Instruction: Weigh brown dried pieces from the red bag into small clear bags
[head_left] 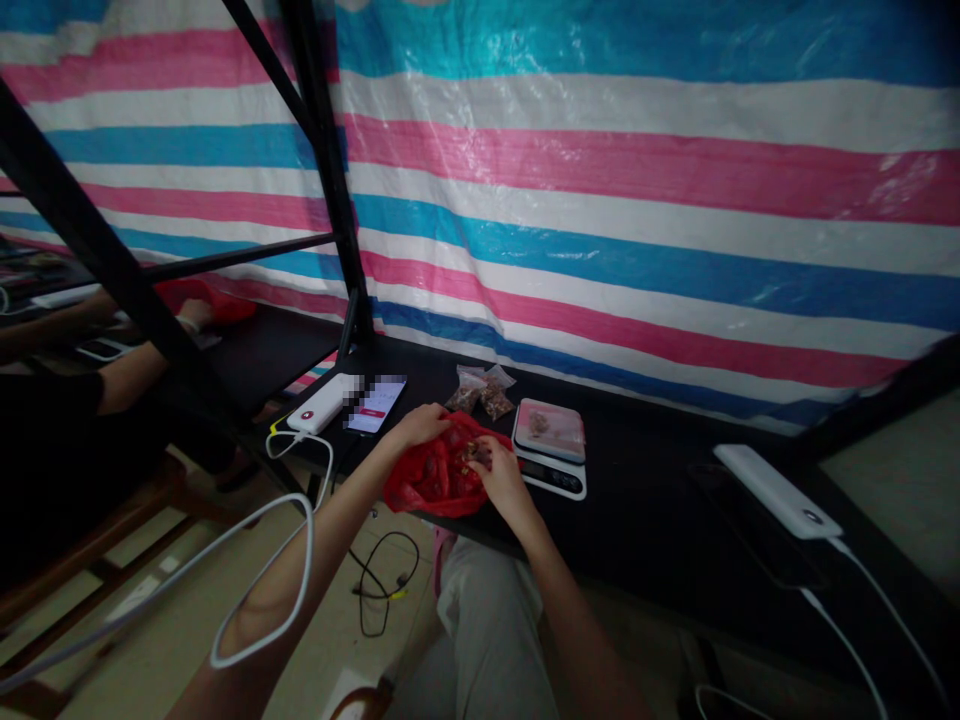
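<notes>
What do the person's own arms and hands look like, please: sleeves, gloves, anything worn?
Both forearms are bare, no sleeves in view. The left hand and right hand wear no gloves; no watch or ring shows in this dim picture. A white cable loops before the left forearm.

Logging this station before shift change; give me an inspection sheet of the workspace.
Surface: black table, dimly lit.
Job's things: red bag of small pieces; scale beside it.
Clutter: two clear pouches, phone, power bank, second power bank.
Grips: left hand on bag's rim, right hand in it; grip unclear.
Cables: white cable loops off the table edge; black cord on floor.
Surroundings: striped tarp, black frame, another person's arm left.
</notes>
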